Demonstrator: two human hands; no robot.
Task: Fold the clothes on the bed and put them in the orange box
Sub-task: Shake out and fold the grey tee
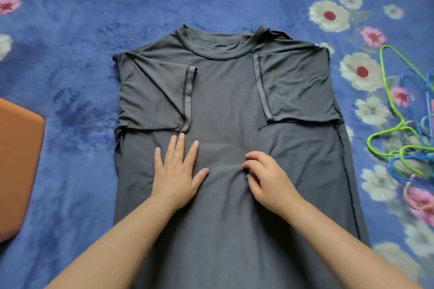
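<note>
A dark grey T-shirt (225, 101) lies spread flat on the blue flowered bed cover (70, 54), collar away from me, both short sleeves folded inward over the chest. My left hand (178, 171) rests flat on the shirt's middle with fingers spread, just below the left sleeve's hem. My right hand (265, 176) presses beside it with fingers curled, bunching a small wrinkle of the fabric. The orange box (16, 166) shows only as a corner at the left edge, apart from the shirt.
A tangle of green and blue wire hangers (404, 138) lies on the cover at the right, close to the shirt's side. Blue cover lies open beyond the collar and between shirt and box.
</note>
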